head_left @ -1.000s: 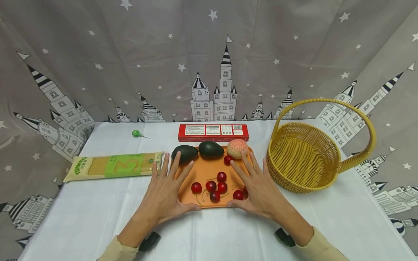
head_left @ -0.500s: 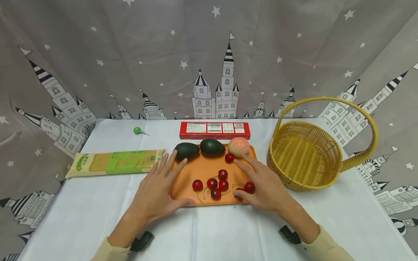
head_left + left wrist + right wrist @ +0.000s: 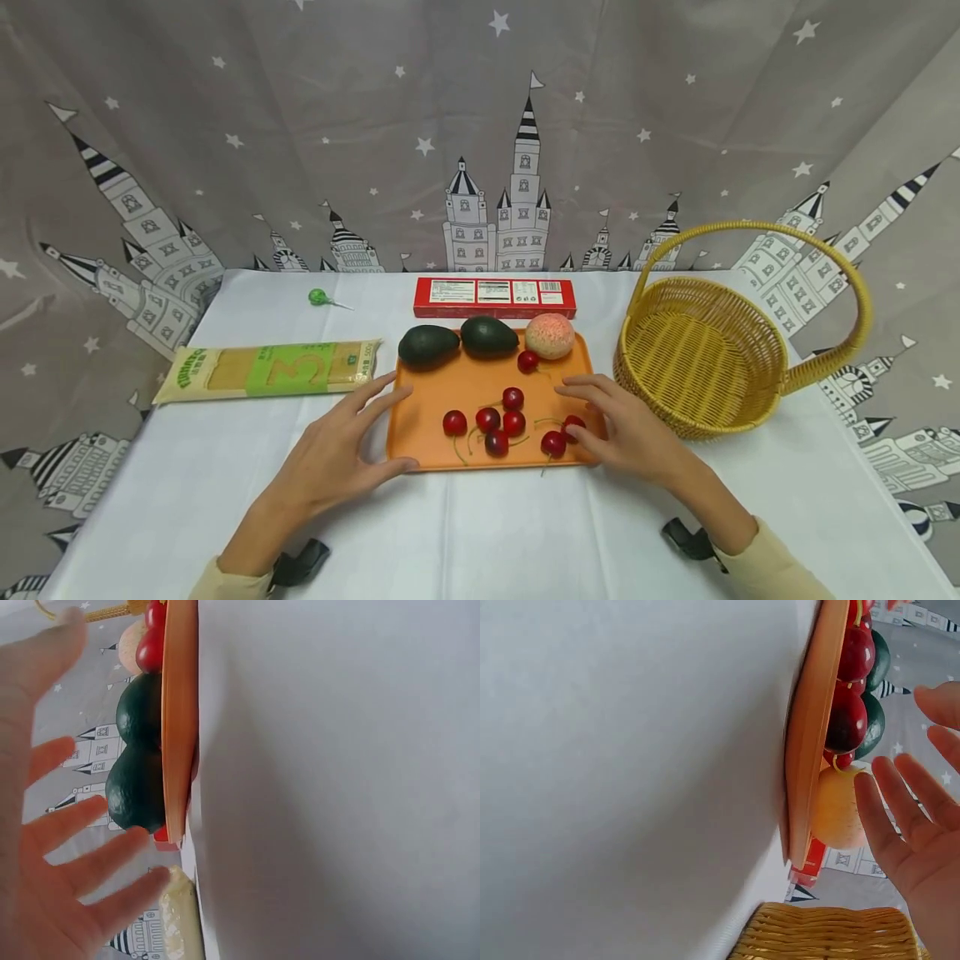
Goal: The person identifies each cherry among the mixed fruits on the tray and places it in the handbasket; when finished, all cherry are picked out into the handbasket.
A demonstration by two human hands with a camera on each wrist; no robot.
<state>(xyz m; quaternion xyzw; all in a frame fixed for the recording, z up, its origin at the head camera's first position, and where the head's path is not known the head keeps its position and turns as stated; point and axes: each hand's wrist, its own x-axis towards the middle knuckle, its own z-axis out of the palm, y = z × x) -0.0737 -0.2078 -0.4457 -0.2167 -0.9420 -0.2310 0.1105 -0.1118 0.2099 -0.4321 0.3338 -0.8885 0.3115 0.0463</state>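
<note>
An orange tray (image 3: 427, 408) lies in the middle of the white table. At its back are two dark green avocados (image 3: 490, 337) and a pinkish peach (image 3: 550, 336). Several red cherries (image 3: 454, 423) with stems lie toward the front, and one cherry (image 3: 528, 361) sits by the peach. My left hand (image 3: 337, 450) is at the tray's left edge, fingers spread and holding nothing; the left wrist view shows its fingers (image 3: 97, 862) beside the avocados. Over the right edge, near two cherries (image 3: 553, 443), my right hand (image 3: 630, 429) hovers with relaxed fingers, also holding nothing.
A yellow wicker basket (image 3: 626, 375) with a tall handle stands right of the tray. Behind the tray lies a red box (image 3: 495, 310). To the left are a noodle packet (image 3: 225, 372) and a green lollipop (image 3: 318, 297). A grey castle-print curtain (image 3: 360, 100) hangs behind.
Both hands have drawn apart, the left toward the left and the right toward the right, uncovering more of the tray and its cherries. The fruit stays in place.
</note>
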